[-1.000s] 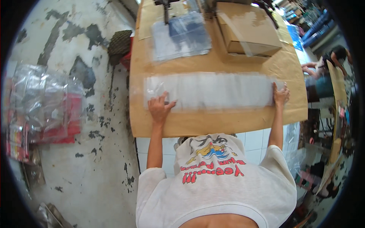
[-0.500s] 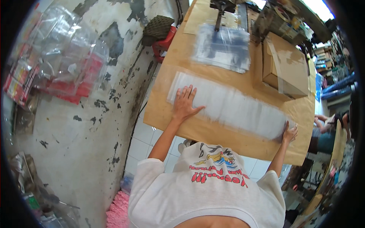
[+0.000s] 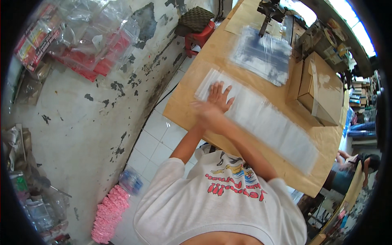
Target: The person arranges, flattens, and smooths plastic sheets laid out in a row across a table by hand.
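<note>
Nearest the camera, a white printed T-shirt [image 3: 220, 204] fills the lower frame, and both forearms are stretched from it toward the near-left end of the work table [image 3: 183, 112], which is covered in brown paper. The left hand [image 3: 219, 94] is laid flat on the long clear plastic strip [image 3: 269, 122], palm down with the fingers spread wide, and nothing is gripped in it. The right hand [image 3: 203, 109] is crossed over just beside the left wrist. It is smeared by motion, so it cannot be told whether it is spread or closed, though it seems to be brushing the same end of the strip.

The strip is laid slantwise across the table, from under the hands at its left end to the near-right corner. Flattening of the left end is judged to be the step in hand. The next move would call for even, downward pressure carried along toward the right end, so that the thin film is not dragged or creased.

Farther off, a cardboard box [image 3: 322, 98] is set to the right and a stack of clear bags [image 3: 263, 55] behind the strip. A dark machine [image 3: 269, 10] is seen at the far edge, and a red stool [image 3: 198, 38] is seen off the far-left corner.
</note>
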`<state>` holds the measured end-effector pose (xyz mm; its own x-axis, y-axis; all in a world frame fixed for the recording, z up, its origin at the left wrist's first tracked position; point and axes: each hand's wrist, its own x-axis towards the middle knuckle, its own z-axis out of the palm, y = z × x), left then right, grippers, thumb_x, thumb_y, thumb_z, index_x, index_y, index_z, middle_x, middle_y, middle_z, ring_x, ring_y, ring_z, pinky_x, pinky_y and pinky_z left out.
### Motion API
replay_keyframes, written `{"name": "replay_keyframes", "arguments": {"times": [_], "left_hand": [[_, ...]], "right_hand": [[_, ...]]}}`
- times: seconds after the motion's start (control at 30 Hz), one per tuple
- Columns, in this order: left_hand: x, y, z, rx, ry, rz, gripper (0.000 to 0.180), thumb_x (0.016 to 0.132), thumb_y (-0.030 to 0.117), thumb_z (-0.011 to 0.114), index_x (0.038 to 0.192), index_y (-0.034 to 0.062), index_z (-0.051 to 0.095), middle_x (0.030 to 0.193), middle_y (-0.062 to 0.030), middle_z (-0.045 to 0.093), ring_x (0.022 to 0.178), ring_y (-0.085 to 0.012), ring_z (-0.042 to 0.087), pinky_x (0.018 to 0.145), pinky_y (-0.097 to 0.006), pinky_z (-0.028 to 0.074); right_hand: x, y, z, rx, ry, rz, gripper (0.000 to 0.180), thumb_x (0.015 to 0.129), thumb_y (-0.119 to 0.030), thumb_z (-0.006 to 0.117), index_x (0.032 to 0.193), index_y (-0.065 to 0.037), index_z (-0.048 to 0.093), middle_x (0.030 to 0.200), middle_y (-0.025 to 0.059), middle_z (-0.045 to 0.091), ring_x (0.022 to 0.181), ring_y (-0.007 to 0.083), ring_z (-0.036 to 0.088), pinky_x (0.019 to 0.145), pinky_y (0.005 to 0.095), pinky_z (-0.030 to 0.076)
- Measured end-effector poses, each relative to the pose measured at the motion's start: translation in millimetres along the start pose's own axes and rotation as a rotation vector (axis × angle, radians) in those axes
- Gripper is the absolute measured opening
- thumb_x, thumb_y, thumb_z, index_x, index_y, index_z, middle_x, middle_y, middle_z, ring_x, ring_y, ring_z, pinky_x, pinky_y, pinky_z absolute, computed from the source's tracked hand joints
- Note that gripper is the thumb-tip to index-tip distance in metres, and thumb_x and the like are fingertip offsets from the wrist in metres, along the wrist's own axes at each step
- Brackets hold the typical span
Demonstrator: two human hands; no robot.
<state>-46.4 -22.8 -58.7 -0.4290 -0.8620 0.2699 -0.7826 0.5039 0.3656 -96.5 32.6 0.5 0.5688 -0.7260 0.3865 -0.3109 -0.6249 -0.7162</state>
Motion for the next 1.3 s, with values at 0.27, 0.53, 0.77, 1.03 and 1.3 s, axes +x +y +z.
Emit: {"name": "replay_keyframes", "arguments": {"times": [0.27,0.53,0.77,1.03,1.3], "left_hand": [[8.2,4.0,-4.6,0.022,0.019,-0.049,0.071,0.095,0.053,0.052,0.150,0.0092,0.042,0.163,-0.0228,0.023,0.151,-0.0397,0.018,0.123,-0.053,0.010],[5.7,-1.0,-0.7,0.037,0.021,-0.119,0.078,0.096,0.054,0.051,0.155,0.0052,0.035,0.163,-0.0230,0.022,0.152,-0.0386,0.018,0.123,-0.052,0.010],[11.4,7.1,-4.2,0.001,0.066,-0.091,0.080,0.094,0.054,0.053,0.152,0.0004,0.037,0.163,-0.0233,0.023,0.152,-0.0370,0.020,0.124,-0.051,0.012],[0.2,-6.7,-11.8,-0.012,0.086,-0.156,0.079,0.095,0.052,0.054,0.152,-0.0005,0.037,0.162,-0.0236,0.024,0.151,-0.0374,0.021,0.123,-0.051,0.013],[-6.3,-1.8,-2.7,0.003,0.151,-0.187,0.081,0.093,0.050,0.056,0.153,0.0003,0.034,0.161,-0.0237,0.027,0.150,-0.0374,0.025,0.123,-0.051,0.018]], "right_hand": [[114.6,57.7,125.9,-0.686,0.152,0.363,0.052,0.095,-0.013,0.043,0.136,0.020,0.044,0.147,0.0395,0.038,0.139,0.0521,0.037,0.120,0.0543,0.025],[93.2,58.8,90.2,-0.661,-0.148,0.388,0.053,0.094,-0.013,0.048,0.136,0.019,0.044,0.150,0.0393,0.035,0.142,0.0521,0.032,0.121,0.0580,0.019],[84.2,29.3,120.3,-0.785,-0.135,0.446,0.054,0.094,-0.013,0.047,0.137,0.019,0.044,0.147,0.0444,0.034,0.141,0.0580,0.029,0.120,0.0626,0.017],[142.9,54.1,142.4,-0.610,0.058,0.715,0.058,0.094,-0.015,0.043,0.144,0.015,0.039,0.155,0.0376,0.027,0.145,0.0558,0.021,0.121,0.0610,0.010],[128.7,89.5,60.0,-0.372,0.680,0.599,0.063,0.105,-0.026,0.039,0.156,0.006,0.021,0.162,0.0260,0.022,0.153,0.0321,0.018,0.124,0.0437,0.013]]}}
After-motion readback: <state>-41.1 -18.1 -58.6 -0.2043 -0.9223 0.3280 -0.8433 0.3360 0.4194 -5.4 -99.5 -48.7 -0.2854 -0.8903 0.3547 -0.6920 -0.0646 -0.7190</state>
